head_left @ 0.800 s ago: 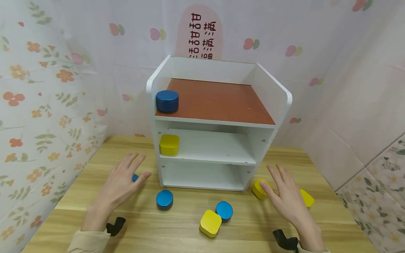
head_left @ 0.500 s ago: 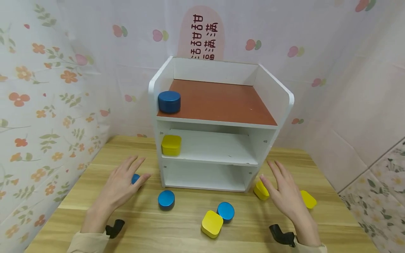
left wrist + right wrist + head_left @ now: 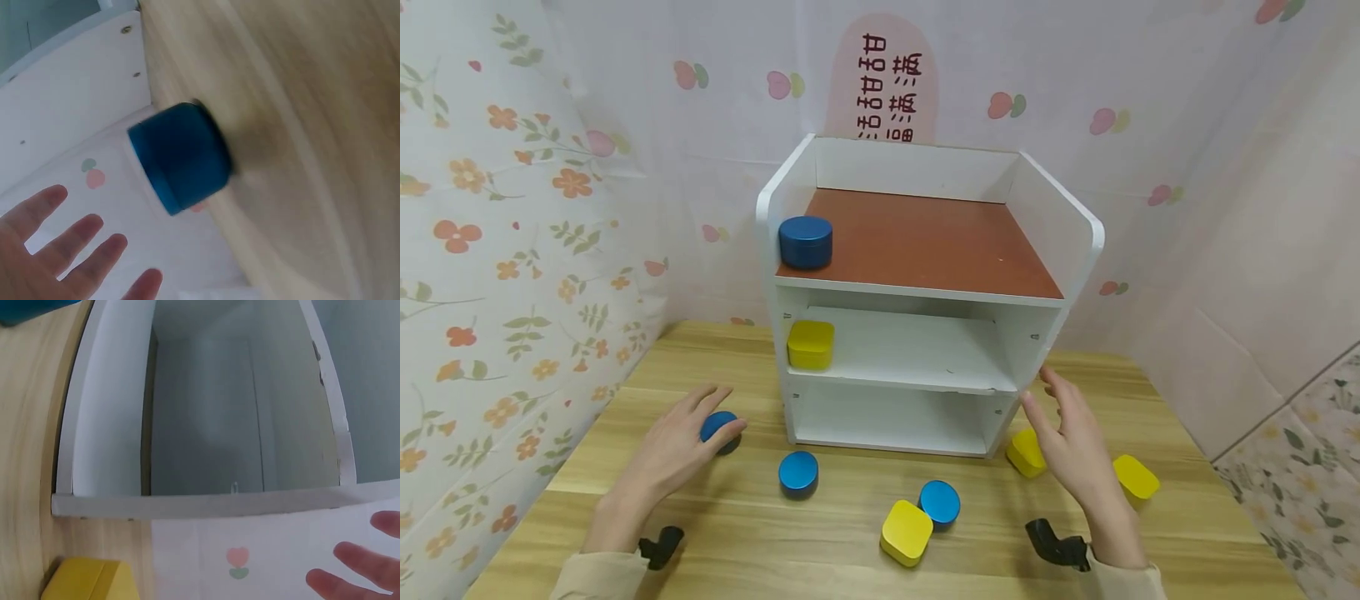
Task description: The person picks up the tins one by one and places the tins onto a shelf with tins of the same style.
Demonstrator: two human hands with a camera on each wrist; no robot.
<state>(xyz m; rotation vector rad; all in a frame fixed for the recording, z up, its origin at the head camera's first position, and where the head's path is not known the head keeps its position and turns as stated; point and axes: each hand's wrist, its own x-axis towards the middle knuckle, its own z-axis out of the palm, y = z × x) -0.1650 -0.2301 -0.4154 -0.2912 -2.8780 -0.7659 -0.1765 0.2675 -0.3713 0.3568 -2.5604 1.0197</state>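
My left hand (image 3: 666, 446) is spread over the left of the table, beside a round blue tin (image 3: 715, 424). Its thumb overlaps that tin in the head view, while the left wrist view shows the fingers (image 3: 81, 250) apart from the tin (image 3: 184, 156). My right hand (image 3: 1075, 450) hovers with extended fingers by the right side of a white shelf unit (image 3: 917, 292). Just left of this hand, a square yellow tin (image 3: 1026, 452) lies near the unit's foot. Both hands hold nothing.
Blue tins (image 3: 798, 473) (image 3: 940, 502) and a yellow tin (image 3: 906, 532) lie in front of the unit. Another yellow tin (image 3: 1135, 478) is at the right. A blue tin (image 3: 806, 242) stands on the brown top, a yellow one (image 3: 810, 345) on the middle shelf.
My left hand has drawn lower, baring more of the blue tin beside it. My right hand has shifted left towards the unit's side. The tins stay where they were.
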